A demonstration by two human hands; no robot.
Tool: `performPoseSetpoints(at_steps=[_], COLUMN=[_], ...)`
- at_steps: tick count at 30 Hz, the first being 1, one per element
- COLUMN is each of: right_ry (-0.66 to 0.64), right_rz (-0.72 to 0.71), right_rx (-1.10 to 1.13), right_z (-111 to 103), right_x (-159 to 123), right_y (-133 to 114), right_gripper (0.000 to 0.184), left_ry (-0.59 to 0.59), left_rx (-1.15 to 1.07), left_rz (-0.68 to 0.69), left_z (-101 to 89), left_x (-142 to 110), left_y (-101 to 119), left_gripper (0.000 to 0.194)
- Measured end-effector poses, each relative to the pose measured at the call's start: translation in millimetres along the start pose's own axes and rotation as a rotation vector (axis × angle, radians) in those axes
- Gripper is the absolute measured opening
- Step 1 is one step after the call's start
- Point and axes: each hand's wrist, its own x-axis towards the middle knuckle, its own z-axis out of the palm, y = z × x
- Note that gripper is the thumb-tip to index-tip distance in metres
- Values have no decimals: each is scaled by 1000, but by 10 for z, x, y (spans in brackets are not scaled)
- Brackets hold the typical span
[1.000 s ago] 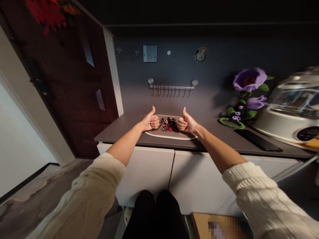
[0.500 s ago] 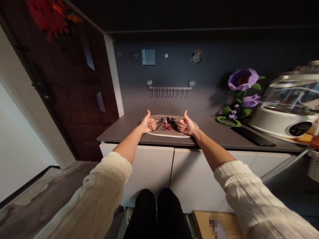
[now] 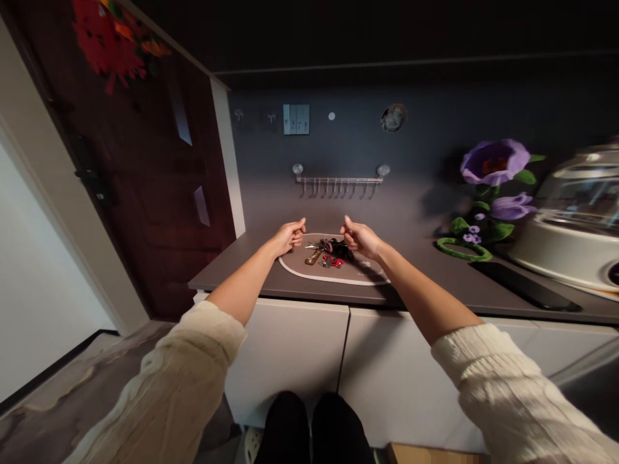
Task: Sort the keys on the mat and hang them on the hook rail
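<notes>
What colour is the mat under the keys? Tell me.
The mat is brownish-grey with a whitish rim, clearest in the head view.

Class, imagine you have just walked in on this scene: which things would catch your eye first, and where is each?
Probably the big purple flower, standing right of centre on the dark counter. Next come the left hand and right hand, loosely curled above a pale-edged mat with a jumble of small black, metal and red items. A bright red decoration hangs at upper left.
</notes>
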Motion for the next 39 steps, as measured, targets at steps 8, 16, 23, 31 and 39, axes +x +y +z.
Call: performPoseSetpoints(at_steps=[8,16,23,31,39], right_ry=[276,342,222,202,184], right_rz=[-100,-175,-100,-122,-123], right_rx=[-252,-825,-1123,-1141,-1175], right_z=[107,49,-3,-29,-22], right_x=[466,553,511,527,533], right_y=[151,415,397,429,422], right_gripper=[17,9,11,13,16], left_ry=[247,35,-185,-263,-147], left_rx=[687,1104,1216,1302,1331], left_rz=[262,430,483,538,491], left_z=[40,69,26,129,124], left_x=[333,441,422,390,412], left_y=[-97,-361,-450,-427,-423], left_gripper=[17,13,20,19,13])
